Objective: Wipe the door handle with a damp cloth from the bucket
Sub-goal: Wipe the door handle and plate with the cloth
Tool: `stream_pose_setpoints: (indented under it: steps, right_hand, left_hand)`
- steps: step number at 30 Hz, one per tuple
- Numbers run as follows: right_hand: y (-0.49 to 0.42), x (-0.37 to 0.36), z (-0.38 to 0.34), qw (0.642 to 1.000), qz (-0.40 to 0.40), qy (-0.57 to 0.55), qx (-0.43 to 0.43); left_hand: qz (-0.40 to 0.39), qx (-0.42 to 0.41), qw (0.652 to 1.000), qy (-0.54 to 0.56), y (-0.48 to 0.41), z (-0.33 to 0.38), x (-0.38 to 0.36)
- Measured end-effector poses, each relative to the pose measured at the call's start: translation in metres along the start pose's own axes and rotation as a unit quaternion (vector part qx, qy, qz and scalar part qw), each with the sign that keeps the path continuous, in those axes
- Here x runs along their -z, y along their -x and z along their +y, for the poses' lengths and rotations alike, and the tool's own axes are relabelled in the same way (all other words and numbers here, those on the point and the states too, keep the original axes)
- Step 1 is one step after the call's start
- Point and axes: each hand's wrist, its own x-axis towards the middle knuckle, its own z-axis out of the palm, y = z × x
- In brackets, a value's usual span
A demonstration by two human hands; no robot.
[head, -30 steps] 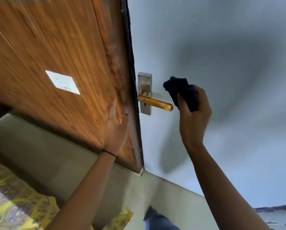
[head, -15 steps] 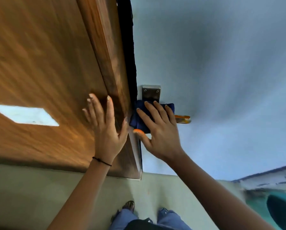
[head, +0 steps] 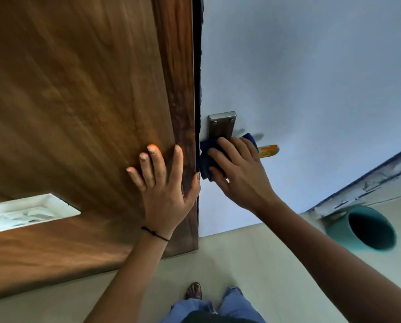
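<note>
The door handle (head: 268, 151) is an orange-gold lever on a steel backplate (head: 221, 127) fixed to the pale grey door (head: 311, 78). Only the lever's tip shows. A dark blue cloth (head: 205, 163) is wrapped over the rest of the lever, and my right hand (head: 238, 170) presses and grips it there. My left hand (head: 164, 183) lies flat with fingers spread on the brown wooden frame (head: 176, 89), its thumb hooked round the frame's edge. A teal bucket (head: 362, 229) stands on the floor at the right.
A wooden panel (head: 66, 101) fills the left, with a white switch plate (head: 24, 212) set in it. Pale floor (head: 241, 264) lies below, where my feet and blue trousers (head: 209, 306) show. A worn skirting edge (head: 369, 180) runs behind the bucket.
One second ago my right hand held the bunched cloth off the lever's tip; it then came down over the lever. The view has tilted down, bringing the bucket and my feet in.
</note>
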Motion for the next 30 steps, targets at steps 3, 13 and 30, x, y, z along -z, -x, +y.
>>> stream_pose_setpoints:
  steps: [3,13,30]
  right_hand:
    - [0.005,0.008,0.017,0.998,0.013,-0.036,-0.057]
    - [0.005,0.006,0.007,0.997,-0.005,-0.016,-0.071]
    - [0.017,0.009,0.026,0.994,0.004,-0.003,-0.108]
  left_hand:
    - [0.014,-0.003,1.000,-0.002,0.000,0.000,-0.003]
    - [0.017,-0.013,1.000,0.002,0.002,-0.003,-0.004]
    - [0.010,-0.014,1.000,0.008,0.000,-0.003,-0.002]
